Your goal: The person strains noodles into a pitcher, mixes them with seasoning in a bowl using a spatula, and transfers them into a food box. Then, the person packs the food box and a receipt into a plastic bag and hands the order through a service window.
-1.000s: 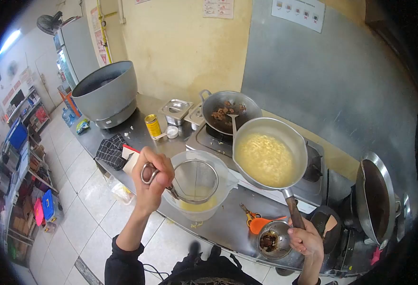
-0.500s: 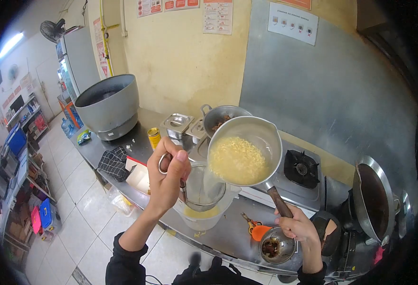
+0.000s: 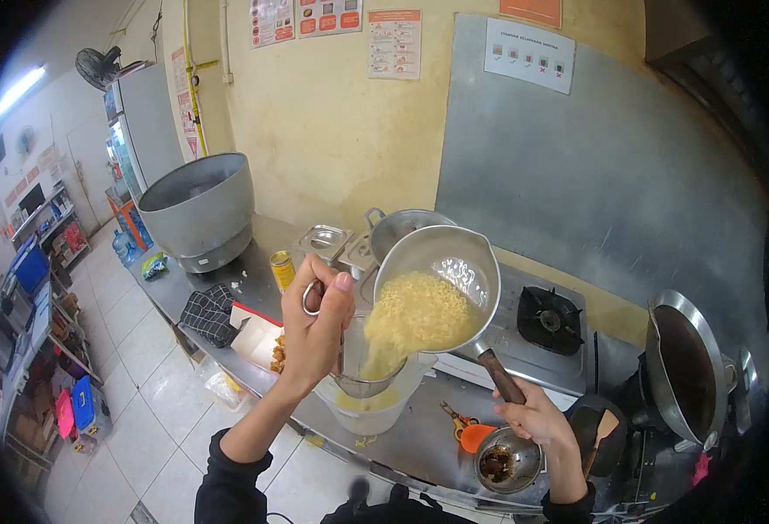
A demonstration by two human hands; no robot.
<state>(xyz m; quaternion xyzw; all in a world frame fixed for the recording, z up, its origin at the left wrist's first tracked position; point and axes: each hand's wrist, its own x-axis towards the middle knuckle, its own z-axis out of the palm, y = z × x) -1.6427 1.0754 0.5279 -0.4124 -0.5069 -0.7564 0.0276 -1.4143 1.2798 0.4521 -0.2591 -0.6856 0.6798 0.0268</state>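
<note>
My left hand (image 3: 321,319) is closed around the handle of a wire strainer (image 3: 358,384), held over a white bucket (image 3: 367,422). My right hand (image 3: 537,415) grips the wooden handle of a saucepan (image 3: 480,306). The pan tilts left, its lip over the strainer. Instant noodles (image 3: 419,310) and cloudy yellowish water slide over that lip toward the strainer. Some yellowish liquid shows inside the bucket. Below my right hand stands a small metal bowl (image 3: 524,472) with dark sauce in it.
A gas burner (image 3: 552,319) lies behind the saucepan, with a large wok (image 3: 690,375) at right. Scissors (image 3: 456,419) and an orange scoop (image 3: 475,438) rest near the bowl. Left are a yellow can (image 3: 282,272), a food box (image 3: 253,339) and a big grey vessel (image 3: 201,210).
The saucepan has tipped further left and moved slightly left. Noodles have shifted to its lip and now spill with the water; before, mostly liquid ran out.
</note>
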